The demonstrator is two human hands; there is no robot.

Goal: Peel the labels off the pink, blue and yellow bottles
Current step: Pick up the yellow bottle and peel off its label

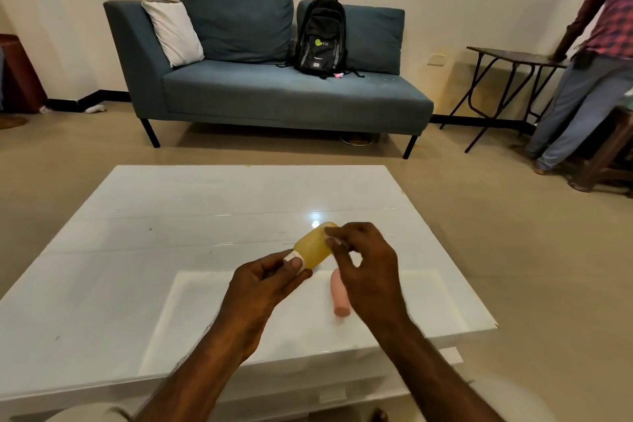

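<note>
The yellow bottle (313, 247) is held above the white table (171, 216). Its cap end is pinched by the left hand (270, 279), its side by the right hand (363, 264). The pink bottle (340, 298) is laid flat on the table, beside the right hand.

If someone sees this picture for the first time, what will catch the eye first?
The yellow bottle, held above the white table: the left hand grips its capped end, the right hand pinches at its far end. A pink bottle lies on the table by the right hand. Behind, a black backpack stands on a blue sofa.
</note>
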